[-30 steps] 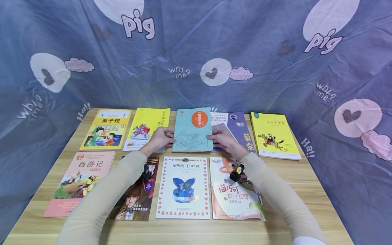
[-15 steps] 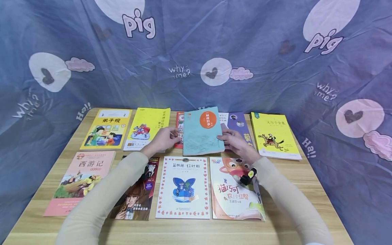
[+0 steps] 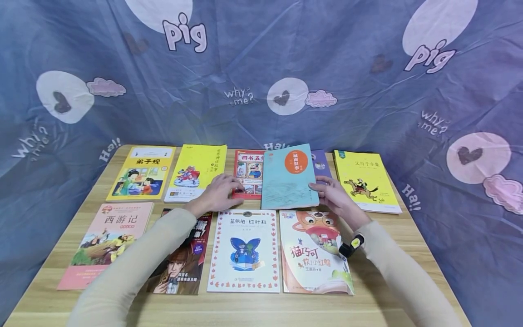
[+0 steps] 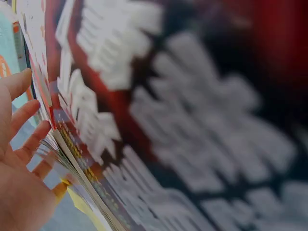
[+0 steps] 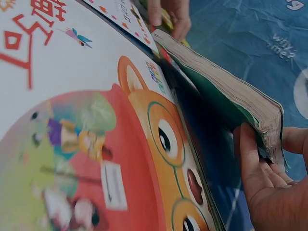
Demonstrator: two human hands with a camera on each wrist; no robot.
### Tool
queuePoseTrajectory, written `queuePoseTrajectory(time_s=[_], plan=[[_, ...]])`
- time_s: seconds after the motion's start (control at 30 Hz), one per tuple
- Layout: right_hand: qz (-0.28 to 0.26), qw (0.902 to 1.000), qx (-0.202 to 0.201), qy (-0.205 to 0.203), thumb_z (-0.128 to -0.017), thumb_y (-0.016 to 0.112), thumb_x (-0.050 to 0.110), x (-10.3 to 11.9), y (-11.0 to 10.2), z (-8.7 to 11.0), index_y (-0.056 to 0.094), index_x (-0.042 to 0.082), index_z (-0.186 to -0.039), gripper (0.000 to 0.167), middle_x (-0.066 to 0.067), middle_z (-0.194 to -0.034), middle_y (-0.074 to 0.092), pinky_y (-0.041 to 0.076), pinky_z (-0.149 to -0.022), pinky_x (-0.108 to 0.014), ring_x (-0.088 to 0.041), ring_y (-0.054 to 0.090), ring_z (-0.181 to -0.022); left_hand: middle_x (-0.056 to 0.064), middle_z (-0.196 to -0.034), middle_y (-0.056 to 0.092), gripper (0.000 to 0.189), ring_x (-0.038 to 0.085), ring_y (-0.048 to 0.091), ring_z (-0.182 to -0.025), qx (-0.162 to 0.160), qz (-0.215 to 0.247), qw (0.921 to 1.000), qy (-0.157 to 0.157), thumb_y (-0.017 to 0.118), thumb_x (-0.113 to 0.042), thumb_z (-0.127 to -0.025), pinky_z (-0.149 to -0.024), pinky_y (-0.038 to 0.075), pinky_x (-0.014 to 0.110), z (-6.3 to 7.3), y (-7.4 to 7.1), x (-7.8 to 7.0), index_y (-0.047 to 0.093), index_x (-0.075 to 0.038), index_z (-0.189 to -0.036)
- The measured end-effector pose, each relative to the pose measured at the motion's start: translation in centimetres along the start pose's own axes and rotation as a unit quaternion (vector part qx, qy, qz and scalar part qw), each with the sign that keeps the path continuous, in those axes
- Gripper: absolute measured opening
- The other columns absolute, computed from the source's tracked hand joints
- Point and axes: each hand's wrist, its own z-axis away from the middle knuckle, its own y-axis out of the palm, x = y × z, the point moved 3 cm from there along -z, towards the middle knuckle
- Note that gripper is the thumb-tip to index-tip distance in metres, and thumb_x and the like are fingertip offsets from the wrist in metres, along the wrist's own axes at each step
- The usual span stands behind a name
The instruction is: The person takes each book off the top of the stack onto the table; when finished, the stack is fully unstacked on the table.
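Observation:
My right hand (image 3: 333, 197) grips a teal book (image 3: 288, 181) with an orange oval at its right edge, thumb on the cover. In the right wrist view the fingers (image 5: 250, 163) lie under the book's page block (image 5: 221, 91), which tilts up off what is below. A purple book (image 3: 320, 163) is mostly covered by the teal one. Free of the teal book, my left hand (image 3: 220, 193) has its fingertips at the left edge of a red book (image 3: 250, 170) with cartoon panels. Its fingers (image 4: 29, 115) look spread and relaxed in the left wrist view.
In the back row, yellow books (image 3: 140, 172) (image 3: 196, 170) lie at left and another yellow book (image 3: 367, 181) at right. The front row has a pink book (image 3: 106, 245), a dark detective book (image 3: 180, 263), a butterfly book (image 3: 245, 250) and a cat book (image 3: 316, 254). Blue cloth hangs behind.
The teal book has moved right in my right hand, uncovering the red book and covering much of the purple one. My left hand has let go of the teal book and stays near the red book.

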Motion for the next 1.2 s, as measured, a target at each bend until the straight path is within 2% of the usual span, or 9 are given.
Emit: queuePoseTrajectory(time_s=[0.13,0.23,0.37,0.47,0.53,0.67,0.77,1.0,1.2], plan=[[-0.019,0.9997,-0.018,0.001,-0.106,0.065,0.016,0.1,-1.6,1.5,0.041,0.012,-0.143,0.044,0.010,-0.087,0.074,0.056,-0.062,-0.018,-0.002,0.058,-0.063,0.010,-0.147,0.061,0.041,0.038,0.048,-0.144,0.011,0.003,0.9999,0.010,0.073,-0.041,-0.099,-0.129,0.033,0.062,0.2,0.3,0.0,0.072,-0.019,-0.134],[-0.035,0.9988,-0.033,-0.004,-0.106,0.066,0.015,0.3,-2.9,2.9,0.037,0.012,-0.145,0.049,0.010,-0.086,0.073,0.053,-0.061,-0.018,-0.003,0.053,-0.060,0.011,-0.147,0.060,0.041,0.037,0.050,-0.142,0.014,0.003,0.9998,0.014,0.073,-0.039,-0.100,-0.127,0.035,0.063,0.3,0.4,0.0,0.071,-0.019,-0.136],[-0.050,0.9979,-0.038,-0.017,-0.106,0.064,0.011,0.5,-4.8,5.1,0.040,0.014,-0.140,0.042,0.010,-0.093,0.075,0.060,-0.068,-0.019,-0.002,0.065,-0.070,0.010,-0.147,0.060,0.041,0.037,0.049,-0.143,0.015,0.005,0.9998,0.014,0.073,-0.038,-0.099,-0.127,0.035,0.062,0.3,0.5,0.1,0.071,-0.019,-0.136],[-0.061,0.9972,-0.033,-0.026,-0.106,0.062,0.008,0.5,-6.3,7.0,0.045,0.018,-0.133,0.033,0.010,-0.099,0.076,0.062,-0.072,-0.019,-0.003,0.070,-0.079,0.010,-0.146,0.061,0.040,0.038,0.049,-0.143,0.014,0.006,0.9998,0.016,0.073,-0.038,-0.099,-0.127,0.035,0.063,0.3,0.6,0.1,0.071,-0.019,-0.135],[-0.062,0.9972,-0.026,-0.034,-0.107,0.060,0.006,0.3,-7.3,8.3,0.050,0.020,-0.129,0.028,0.010,-0.101,0.076,0.063,-0.072,-0.019,-0.003,0.070,-0.079,0.010,-0.146,0.061,0.039,0.038,0.049,-0.144,0.012,0.005,0.9998,0.017,0.073,-0.037,-0.099,-0.127,0.035,0.063,0.3,0.6,0.1,0.072,-0.019,-0.135],[-0.043,0.9976,-0.025,-0.047,-0.107,0.058,0.005,-0.5,-9.2,10.7,0.062,0.024,-0.122,0.025,0.012,-0.093,0.077,0.055,-0.058,-0.014,0.001,0.064,-0.068,0.010,-0.146,0.062,0.038,0.038,0.049,-0.143,0.010,0.006,0.9998,0.016,0.073,-0.036,-0.100,-0.127,0.036,0.062,0.2,0.6,0.0,0.072,-0.019,-0.134],[-0.022,0.9976,-0.027,-0.059,-0.107,0.057,0.004,-1.2,-10.6,12.4,0.064,0.026,-0.119,0.027,0.015,-0.090,0.072,0.046,-0.052,-0.013,0.002,0.056,-0.063,0.010,-0.146,0.062,0.038,0.038,0.050,-0.142,0.009,0.005,0.9998,0.014,0.073,-0.036,-0.100,-0.126,0.037,0.062,0.2,0.5,0.0,0.072,-0.019,-0.134],[0.020,0.9957,-0.005,-0.090,-0.109,0.048,-0.001,-2.8,-13.8,15.9,0.065,0.028,-0.126,0.037,0.016,-0.091,0.067,0.048,-0.059,-0.016,0.001,0.057,-0.076,0.009,-0.148,0.061,0.039,0.036,0.050,-0.142,0.014,0.001,0.9999,0.005,0.073,-0.037,-0.100,-0.126,0.038,0.061,0.1,0.5,0.1,0.072,-0.020,-0.134],[0.029,0.9964,-0.002,-0.080,-0.110,0.044,-0.002,-4.3,-16.1,18.2,0.061,0.030,-0.129,0.041,0.016,-0.110,0.064,0.052,-0.079,-0.013,0.001,0.063,-0.097,0.008,-0.148,0.061,0.038,0.036,0.049,-0.143,0.016,0.003,0.9999,-0.001,0.073,-0.037,-0.100,-0.126,0.037,0.060,0.0,0.5,0.2,0.071,-0.021,-0.135]])
